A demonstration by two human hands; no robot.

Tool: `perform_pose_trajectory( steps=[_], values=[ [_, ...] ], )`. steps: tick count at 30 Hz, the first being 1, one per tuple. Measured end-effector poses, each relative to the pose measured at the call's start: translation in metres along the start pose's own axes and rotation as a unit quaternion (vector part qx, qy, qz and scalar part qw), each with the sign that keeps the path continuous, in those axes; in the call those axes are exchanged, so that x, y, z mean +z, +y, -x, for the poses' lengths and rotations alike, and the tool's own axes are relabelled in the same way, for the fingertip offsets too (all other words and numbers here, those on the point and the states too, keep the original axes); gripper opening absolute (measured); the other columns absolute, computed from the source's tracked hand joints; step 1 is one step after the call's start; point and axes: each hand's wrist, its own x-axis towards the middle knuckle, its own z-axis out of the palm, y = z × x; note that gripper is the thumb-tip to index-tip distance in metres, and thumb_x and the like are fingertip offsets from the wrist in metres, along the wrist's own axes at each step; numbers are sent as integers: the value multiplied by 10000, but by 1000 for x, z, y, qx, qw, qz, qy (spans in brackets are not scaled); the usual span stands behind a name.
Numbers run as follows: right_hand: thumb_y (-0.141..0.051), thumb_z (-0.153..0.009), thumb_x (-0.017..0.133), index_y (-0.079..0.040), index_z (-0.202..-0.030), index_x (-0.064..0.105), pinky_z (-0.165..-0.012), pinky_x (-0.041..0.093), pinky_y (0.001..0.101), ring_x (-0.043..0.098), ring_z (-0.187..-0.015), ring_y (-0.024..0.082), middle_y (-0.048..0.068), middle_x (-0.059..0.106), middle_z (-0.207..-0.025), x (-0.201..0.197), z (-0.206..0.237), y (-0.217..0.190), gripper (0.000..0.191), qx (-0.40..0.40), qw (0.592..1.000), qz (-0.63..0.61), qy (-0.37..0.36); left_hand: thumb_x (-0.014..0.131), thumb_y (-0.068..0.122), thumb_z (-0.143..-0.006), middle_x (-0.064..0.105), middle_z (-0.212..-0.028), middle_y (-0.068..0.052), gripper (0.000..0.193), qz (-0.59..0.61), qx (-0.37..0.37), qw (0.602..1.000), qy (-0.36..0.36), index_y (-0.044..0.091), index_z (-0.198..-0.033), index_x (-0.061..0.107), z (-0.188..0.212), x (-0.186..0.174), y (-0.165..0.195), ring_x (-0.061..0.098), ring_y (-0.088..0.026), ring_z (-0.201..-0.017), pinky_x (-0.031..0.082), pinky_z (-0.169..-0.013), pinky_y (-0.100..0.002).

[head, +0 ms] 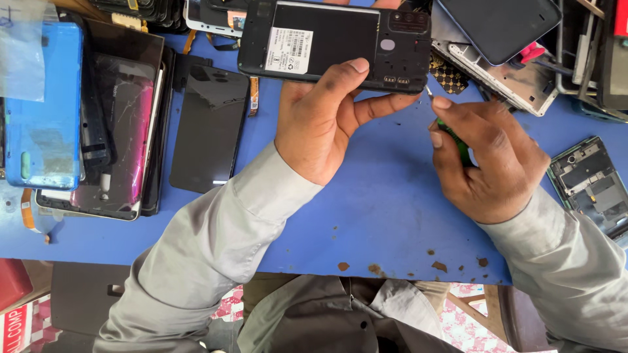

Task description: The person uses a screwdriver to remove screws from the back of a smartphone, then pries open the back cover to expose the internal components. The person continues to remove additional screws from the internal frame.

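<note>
Head view, looking down on the bench: the left hand (320,124) grips an opened phone (335,44) by its near long edge, thumb laid on the exposed back and the other fingers wrapped underneath. The phone is raised clear of the blue table (366,216) at the far centre of the scene, back side up, with its battery and white label showing. The right hand (487,160) is clenched around a screwdriver (454,138) with a green handle. The thin tip points at the near right corner of the phone, just beside the left thumb; whether the tip touches the phone cannot be told.

Handling judgement: the phone is probably light and stiff, but with the cover off it is fragile. Bare boards and connectors sit on the open face, so pressure belongs on the outer frame only. The long edges are the safe place to hold it. The smooth frame may slip if it is pinched at one corner alone. The screwdriver is thin and its tip can skid off a small screw.

Around the hands:
- Left: a blue back cover (42,111), a cracked screen with a pink tint (121,124) and a dark glass panel (209,127).
- Far right: a dark phone (500,26) lying on a silver frame (510,82).
- Right edge: a stripped phone frame (592,186).
- Near edge: the table surface is chipped, with brown spots.
</note>
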Motion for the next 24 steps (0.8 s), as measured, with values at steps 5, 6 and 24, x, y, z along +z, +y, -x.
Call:
perform_pose_trajectory(
  steps=[5, 6, 24],
  values=[
    [95, -927, 768, -10, -1262, 632, -637, 554, 321, 703, -784, 220, 159, 695, -1036, -3, -3, -3, 377, 3, 1000, 22, -12, 566, 93, -1114, 672, -1229, -223, 305, -12, -6, 1000, 17, -150, -1298, 588, 1, 0, -1, 704, -332, -1148, 619, -1054, -552],
    [93, -931, 768, -14, -1267, 637, -638, 551, 319, 699, -784, 215, 151, 693, -1041, -3, -3, -4, 376, 4, 1000, 24, -12, 564, 92, -1112, 662, -1243, -232, 331, -12, -11, 1000, 23, -157, -1330, 574, 1, 1, -1, 701, -338, -1167, 622, -1065, -558],
    [69, -851, 800, -79, -1245, 688, -583, 527, 330, 649, -685, 194, 88, 654, -982, -2, -6, -5, 435, -6, 998, 55, -11, 580, -10, -1084, 412, -1614, -90, 641, -96, 34, 994, -27, 204, -1568, 219, 4, 7, 6, 585, -238, -1272, 611, -1083, -475]
  ],
)
